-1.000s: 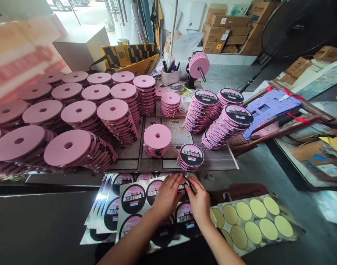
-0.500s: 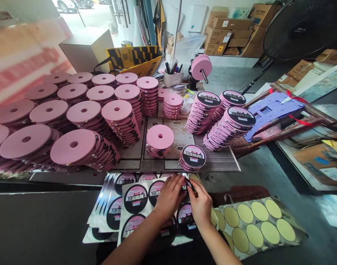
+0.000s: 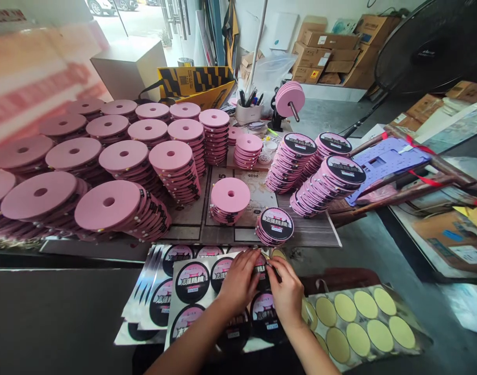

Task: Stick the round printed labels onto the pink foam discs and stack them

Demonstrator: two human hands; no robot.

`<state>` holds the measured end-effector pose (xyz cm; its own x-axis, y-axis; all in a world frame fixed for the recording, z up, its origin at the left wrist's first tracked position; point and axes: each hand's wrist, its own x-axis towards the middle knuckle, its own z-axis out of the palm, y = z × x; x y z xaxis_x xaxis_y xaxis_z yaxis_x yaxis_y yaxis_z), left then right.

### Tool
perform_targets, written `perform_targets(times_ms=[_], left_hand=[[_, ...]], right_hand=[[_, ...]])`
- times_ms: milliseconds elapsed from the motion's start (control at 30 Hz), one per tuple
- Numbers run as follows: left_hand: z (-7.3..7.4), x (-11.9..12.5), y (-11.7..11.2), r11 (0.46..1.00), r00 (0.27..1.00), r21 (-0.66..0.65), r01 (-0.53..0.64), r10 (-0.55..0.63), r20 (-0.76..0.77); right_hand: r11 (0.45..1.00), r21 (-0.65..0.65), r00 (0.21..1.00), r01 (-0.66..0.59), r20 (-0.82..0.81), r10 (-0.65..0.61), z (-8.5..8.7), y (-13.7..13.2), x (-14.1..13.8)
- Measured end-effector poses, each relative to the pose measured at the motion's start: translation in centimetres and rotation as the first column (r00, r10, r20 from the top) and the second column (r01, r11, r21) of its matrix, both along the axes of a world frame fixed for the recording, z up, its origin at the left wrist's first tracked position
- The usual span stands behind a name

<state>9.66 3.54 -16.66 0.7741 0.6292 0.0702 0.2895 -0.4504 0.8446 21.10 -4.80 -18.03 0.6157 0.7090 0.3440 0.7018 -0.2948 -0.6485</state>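
Note:
A silver sheet of round black-and-pink stickers point(image 3: 192, 282) lies low in front of me, over several similar sheets point(image 3: 139, 304). My left hand point(image 3: 240, 281) rests on it, fingers stretched out and close together over the upper stickers. Just to its right, my right hand point(image 3: 287, 289) has its thumb and index finger pinched at the edge of a round sticker point(image 3: 262, 273). The left fingers partly hide that sticker, so I cannot tell how far it is off the sheet. Beyond my hands stands a short stack of pink discs point(image 3: 275, 226) with a sticker on top.
Many pink disc stacks point(image 3: 108, 205) fill the table's left side. A plain stack point(image 3: 230, 194) stands mid-table, with stickered stacks point(image 3: 327, 182) to the right. A sheet with yellow circles point(image 3: 363, 325) lies at lower right. Behind are a pen holder point(image 3: 249, 112) and disc spindle point(image 3: 289, 99).
My right hand has moved slightly right and down, its pinch still at the sticker's edge. More of the sticker's face shows between my hands. The left hand stays nearly in place.

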Motion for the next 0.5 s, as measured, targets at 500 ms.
perform_targets(times_ms=[500], left_hand=[[5.4,-1.0,3.2,0.821,0.769,-0.146,-0.551,0.568,0.292]], right_hand=[[0.937,0.321,0.702,-0.14,-0.635,0.322,14.2,6.8,6.1]])
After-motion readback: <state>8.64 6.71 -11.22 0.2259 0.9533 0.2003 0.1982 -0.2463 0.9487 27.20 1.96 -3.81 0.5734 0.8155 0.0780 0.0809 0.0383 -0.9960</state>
